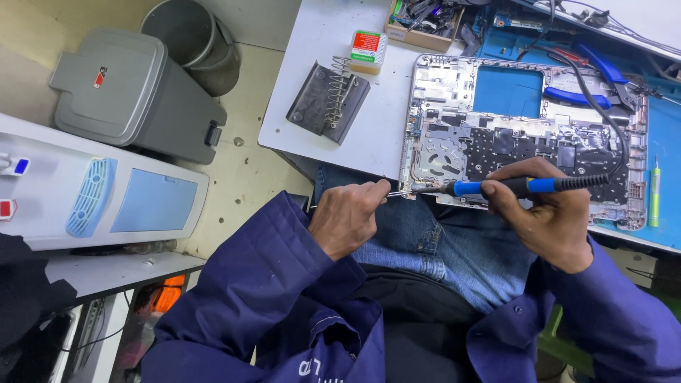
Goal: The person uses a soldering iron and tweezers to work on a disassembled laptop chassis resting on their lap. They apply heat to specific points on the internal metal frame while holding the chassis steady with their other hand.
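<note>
An opened laptop chassis (454, 85) lies on the white table, its inner metal frame and dark keyboard back exposed. My right hand (546, 213) grips a blue and black soldering iron (511, 186), held level with its tip (418, 190) at the chassis's near left corner. My left hand (347, 216) pinches a thin strand of solder wire (397, 193) that meets the iron's tip. Both hands hover over my lap in blue jeans. The iron's black cord (603, 113) runs up across the chassis.
A dark soldering iron stand with a wire coil (328, 99) and a small green and white box (368, 48) sit on the table (319, 35). Blue-handled pliers (589, 78) lie at the back right, a green screwdriver (654, 193) at the right. A grey bin (135, 92) and a water dispenser (92, 191) stand on the left.
</note>
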